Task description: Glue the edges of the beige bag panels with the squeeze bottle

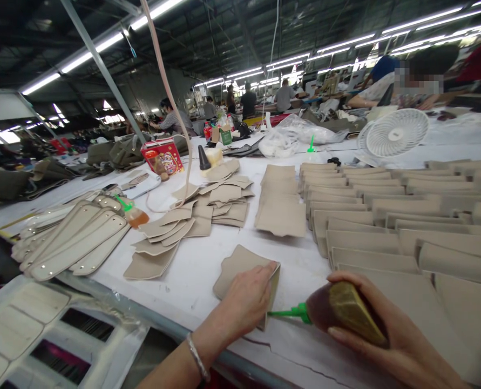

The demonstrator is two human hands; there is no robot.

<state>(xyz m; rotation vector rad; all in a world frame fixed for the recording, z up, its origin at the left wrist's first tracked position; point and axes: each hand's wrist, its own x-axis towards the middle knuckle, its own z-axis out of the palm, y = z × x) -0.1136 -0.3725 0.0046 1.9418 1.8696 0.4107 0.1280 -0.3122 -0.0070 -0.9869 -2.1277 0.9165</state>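
My left hand (pixel 249 294), with a silver bangle at the wrist, lies over a beige leather-like piece (pixel 235 263) and grips it near its right edge. That edge appears folded or raised, and my fingers partly hide it. In my right hand (pixel 390 329) is a squeeze bottle (pixel 345 313) of dark amber liquid, tilted on its side. Its thin green nozzle (pixel 291 312) points left, with the tip at the lower right edge of the piece. I cannot tell whether the tip touches it.
Folded beige pieces (pixel 353 216) stand in rows at right. A flat stack (pixel 280 200) and loose pieces (pixel 224 200) lie ahead. Studded straps (pixel 82 237) and a second green-tipped bottle (pixel 135 213) are left. A white fan (pixel 394 135) stands behind; people work beyond.
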